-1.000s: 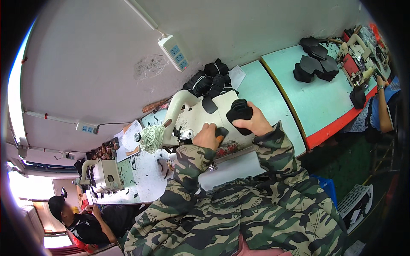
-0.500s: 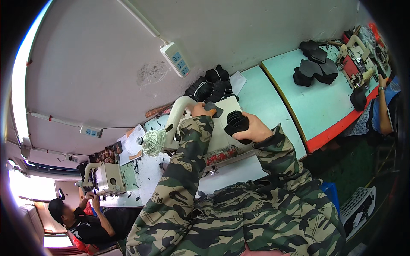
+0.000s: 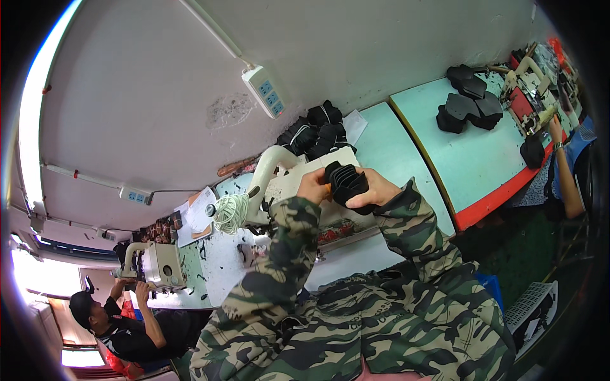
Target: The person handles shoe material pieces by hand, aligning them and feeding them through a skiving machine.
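- Both hands clamp one stack of black ribbed fabric pieces point(image 3: 346, 184): left hand point(image 3: 312, 185) pinches its left edge, right hand point(image 3: 375, 192) cups it from the right and beneath.
- Stack held raised above the cream sewing machine point(image 3: 273, 171) and its pale table point(image 3: 406, 143); layered edges fan out like ribs, facing the camera.
- Behind it, a heap of black fabric parts point(image 3: 314, 133) lies by the wall.
- Open tabletop to the right, up to the red-edged bench point(image 3: 483, 159) carrying more black pieces point(image 3: 467, 101).
- White thread cone point(image 3: 230, 213) stands left of the machine.
- Another person point(image 3: 121, 324) works at the lower left, well apart.
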Motion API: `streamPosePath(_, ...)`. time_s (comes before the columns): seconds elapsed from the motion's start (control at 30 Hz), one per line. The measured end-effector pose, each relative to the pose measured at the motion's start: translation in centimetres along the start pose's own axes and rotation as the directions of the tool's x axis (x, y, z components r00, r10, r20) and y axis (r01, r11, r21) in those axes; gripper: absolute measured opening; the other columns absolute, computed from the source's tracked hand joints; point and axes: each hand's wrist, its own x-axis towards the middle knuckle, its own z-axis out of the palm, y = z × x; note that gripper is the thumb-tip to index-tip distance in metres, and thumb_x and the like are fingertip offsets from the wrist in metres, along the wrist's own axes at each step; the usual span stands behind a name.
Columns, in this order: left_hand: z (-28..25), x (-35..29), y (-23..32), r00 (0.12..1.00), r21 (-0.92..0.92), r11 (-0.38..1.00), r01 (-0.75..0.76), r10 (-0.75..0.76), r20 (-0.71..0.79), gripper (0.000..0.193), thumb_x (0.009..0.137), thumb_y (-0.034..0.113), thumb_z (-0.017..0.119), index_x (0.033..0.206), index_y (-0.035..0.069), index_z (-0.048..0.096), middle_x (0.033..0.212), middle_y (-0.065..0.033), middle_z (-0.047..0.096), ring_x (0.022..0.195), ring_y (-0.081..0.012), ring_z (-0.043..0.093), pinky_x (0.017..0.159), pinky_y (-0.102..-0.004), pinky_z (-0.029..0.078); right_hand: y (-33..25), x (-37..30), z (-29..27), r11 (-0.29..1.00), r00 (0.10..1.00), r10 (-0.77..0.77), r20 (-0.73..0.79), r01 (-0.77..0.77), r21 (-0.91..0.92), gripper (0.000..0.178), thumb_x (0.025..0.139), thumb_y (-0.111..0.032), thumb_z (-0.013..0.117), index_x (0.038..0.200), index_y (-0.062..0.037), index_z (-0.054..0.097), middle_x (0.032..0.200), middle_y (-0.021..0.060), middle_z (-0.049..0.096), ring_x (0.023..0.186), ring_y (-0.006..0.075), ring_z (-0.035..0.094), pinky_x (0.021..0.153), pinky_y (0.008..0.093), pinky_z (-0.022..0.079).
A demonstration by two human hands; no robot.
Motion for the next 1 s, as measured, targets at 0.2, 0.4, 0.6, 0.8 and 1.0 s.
streamPosePath(0.2, -0.6, -7.9, -1.0, 0.998, -0.295, 0.955, 0.010, -0.025, -0.049, 0.039, 0.087, 0.005, 0.058, 0.124, 0.005, 0.049, 0.112, -0.0099, 0.059, 0.093, -0.0178, 0.062, 0.076, -0.0298, 0.054, 0.4, 1.5, 1.5, 0.905, 0.990, 0.139, -0.017, -0.134, -0.404, 0.070, 0.059, -0.027, 0.077, 0.116, 0.0026, 0.051, 0.097, 0.0133, 0.061, 0.089, 0.0232, 0.059, 0.081, 0.0328, 0.047)
streamPosePath(0.4, -0.9, -5.0, -3.2, 0.794, 0.007, 0.945, -0.328, 0.279, -0.541, 0.040, 0.093, 0.025, 0.056, 0.125, 0.002, 0.050, 0.116, -0.0130, 0.058, 0.108, -0.0180, 0.052, 0.093, -0.0279, 0.039, 0.6, 3.9, 4.7, 0.157, 0.997, -0.077, -0.011, 0.001, -0.988, 0.099, 0.054, -0.032, 0.077, 0.135, 0.0009, 0.030, 0.108, 0.0145, 0.056, 0.097, 0.0332, 0.055, 0.082, 0.0429, 0.044)
streamPosePath(0.6, 1.5, -3.0, -3.2, 0.781, 0.207, 0.903, -0.377, 0.430, -0.453, 0.051, 0.086, 0.021, 0.065, 0.129, 0.003, 0.046, 0.117, -0.0186, 0.057, 0.107, -0.0244, 0.055, 0.093, -0.0319, 0.042, 1.6, 3.6, 3.4, 0.004, 0.998, -0.051, -0.030, -0.030, -1.000, 0.105, 0.048, -0.036, 0.081, 0.134, 0.0006, 0.034, 0.116, 0.0117, 0.052, 0.107, 0.0275, 0.051, 0.089, 0.0387, 0.039)
streamPosePath(0.8, 3.0, -3.6, -1.0, 0.846, 0.295, 0.930, -0.220, 0.332, -0.417, 0.062, 0.079, 0.013, 0.070, 0.132, -0.001, 0.040, 0.124, -0.0192, 0.052, 0.116, -0.0227, 0.049, 0.099, -0.0329, 0.038, 2.0, 3.5, 2.0, 0.147, 0.976, -0.213, 0.033, 0.066, -0.987, 0.101, 0.048, -0.035, 0.081, 0.131, 0.0011, 0.036, 0.119, 0.0133, 0.050, 0.109, 0.0292, 0.049, 0.091, 0.0395, 0.039)
streamPosePath(1.0, 2.8, -2.9, -1.1, 0.845, 0.282, 0.913, -0.295, 0.387, -0.369, 0.066, 0.078, 0.012, 0.070, 0.134, 0.000, 0.039, 0.124, -0.0203, 0.052, 0.114, -0.0254, 0.051, 0.098, -0.0317, 0.039, 1.6, 3.4, 1.3, 0.080, 0.982, -0.170, 0.085, 0.100, -0.992, 0.096, 0.050, -0.034, 0.080, 0.129, 0.0013, 0.038, 0.117, 0.0137, 0.050, 0.108, 0.0294, 0.049, 0.091, 0.0395, 0.038)
